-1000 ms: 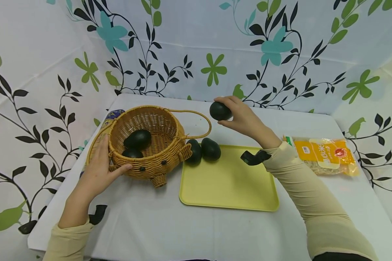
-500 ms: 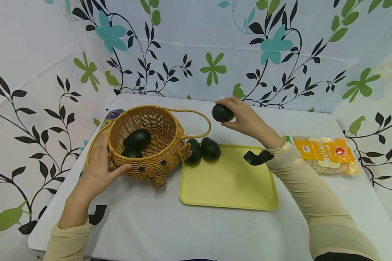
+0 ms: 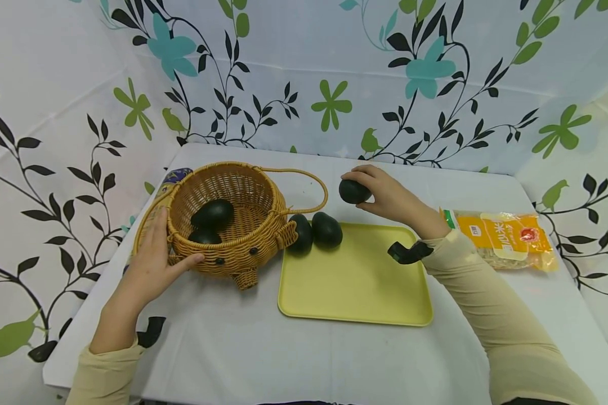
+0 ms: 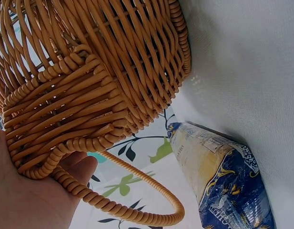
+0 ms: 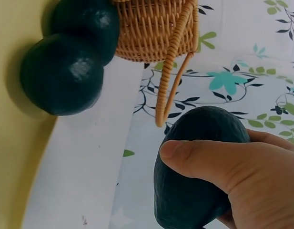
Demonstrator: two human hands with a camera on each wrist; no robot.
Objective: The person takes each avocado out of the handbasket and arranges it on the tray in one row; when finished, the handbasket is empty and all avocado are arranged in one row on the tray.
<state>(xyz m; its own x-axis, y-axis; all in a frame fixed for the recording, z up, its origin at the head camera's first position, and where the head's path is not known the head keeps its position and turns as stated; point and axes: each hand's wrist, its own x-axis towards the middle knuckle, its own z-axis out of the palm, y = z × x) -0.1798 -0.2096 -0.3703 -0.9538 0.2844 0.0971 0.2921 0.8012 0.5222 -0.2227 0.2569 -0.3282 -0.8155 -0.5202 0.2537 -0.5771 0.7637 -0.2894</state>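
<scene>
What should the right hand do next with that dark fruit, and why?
Probably lower the held avocado onto the tray: the right hand has moved away from the basket, and the tray has bare space beside its two avocados.

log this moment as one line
left hand: touching wicker basket | right hand: gripping avocado | inside basket: two avocados | corner of yellow tray: two more avocados
</scene>
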